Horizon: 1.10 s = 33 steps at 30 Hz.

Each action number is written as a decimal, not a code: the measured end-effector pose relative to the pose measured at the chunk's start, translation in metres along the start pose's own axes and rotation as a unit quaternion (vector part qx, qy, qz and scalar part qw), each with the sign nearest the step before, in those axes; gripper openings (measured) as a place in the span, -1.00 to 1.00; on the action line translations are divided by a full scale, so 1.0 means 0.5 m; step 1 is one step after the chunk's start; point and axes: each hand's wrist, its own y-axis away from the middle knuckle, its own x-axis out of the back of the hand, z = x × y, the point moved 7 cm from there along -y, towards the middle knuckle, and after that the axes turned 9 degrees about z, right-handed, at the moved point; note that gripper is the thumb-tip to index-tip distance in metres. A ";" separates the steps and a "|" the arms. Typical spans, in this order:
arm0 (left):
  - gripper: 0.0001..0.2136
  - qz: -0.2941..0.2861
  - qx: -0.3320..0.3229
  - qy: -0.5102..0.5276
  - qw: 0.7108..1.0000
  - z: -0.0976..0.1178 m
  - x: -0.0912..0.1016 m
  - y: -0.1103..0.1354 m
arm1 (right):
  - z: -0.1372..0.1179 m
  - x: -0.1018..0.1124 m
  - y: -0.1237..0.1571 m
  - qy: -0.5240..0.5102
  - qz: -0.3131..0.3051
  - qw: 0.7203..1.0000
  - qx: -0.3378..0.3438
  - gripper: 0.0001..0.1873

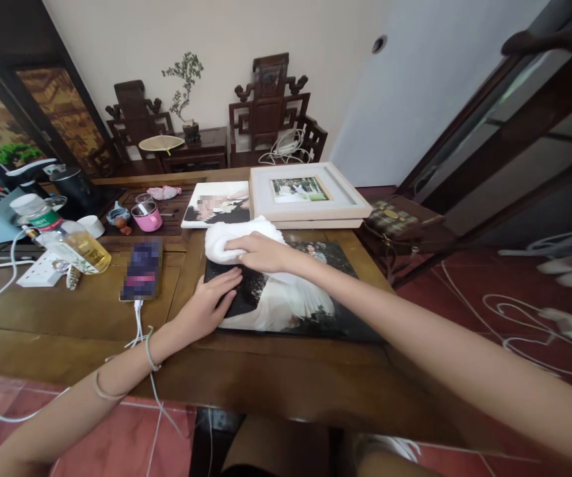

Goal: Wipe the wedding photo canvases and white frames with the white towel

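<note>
A large glossy photo panel (290, 301) with a white wedding dress on it lies flat on the wooden table (276, 371). My right hand (261, 253) grips a bunched white towel (221, 242) and presses it on the panel's far left corner. At the panel's left edge rests my left hand (215, 298), its fingers stretched out and nothing in it. Just beyond the towel are a smaller photo print (219, 204) and a pale framed picture (310, 192), which sits on another flat frame or box.
On the left are a phone (142, 268) on a charging cable, a tilted bottle (85, 245), a white power strip (42, 268) and a pink cup (147, 216). Dark wooden chairs (269, 99) and a potted bonsai (187, 86) stand beyond. Cables (529, 331) lie on the red floor.
</note>
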 end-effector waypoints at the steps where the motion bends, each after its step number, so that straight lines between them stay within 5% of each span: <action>1: -0.65 -0.003 0.003 -0.003 1.000 0.001 0.000 0.000 | 0.012 0.009 0.015 0.004 0.007 1.000 -0.008 -0.50; 8: -0.64 -0.019 0.041 0.008 0.999 -0.003 -0.002 0.001 | 0.173 0.101 0.173 0.072 0.061 0.985 -0.143 -0.59; 11: -0.63 -0.019 0.047 0.019 0.999 -0.002 0.001 -0.001 | 0.203 0.115 0.232 0.115 0.077 0.977 -0.160 -0.59; 16: -0.61 -0.039 0.066 -0.004 0.997 -0.007 -0.002 0.001 | 0.129 0.083 0.316 0.100 0.091 0.985 -0.107 -0.60; 23: -0.61 -0.032 0.052 -0.020 0.998 -0.013 -0.005 0.000 | -0.010 0.033 0.431 0.034 -0.011 0.995 -0.096 -0.55; 27: -0.61 -0.043 0.054 -0.027 0.997 -0.012 -0.006 0.000 | -0.007 0.045 0.429 0.022 0.001 0.995 -0.101 -0.49; 33: -0.61 -0.042 0.049 -0.034 0.997 -0.006 -0.003 0.000 | 0.118 0.097 0.324 0.071 0.066 0.987 -0.126 -0.63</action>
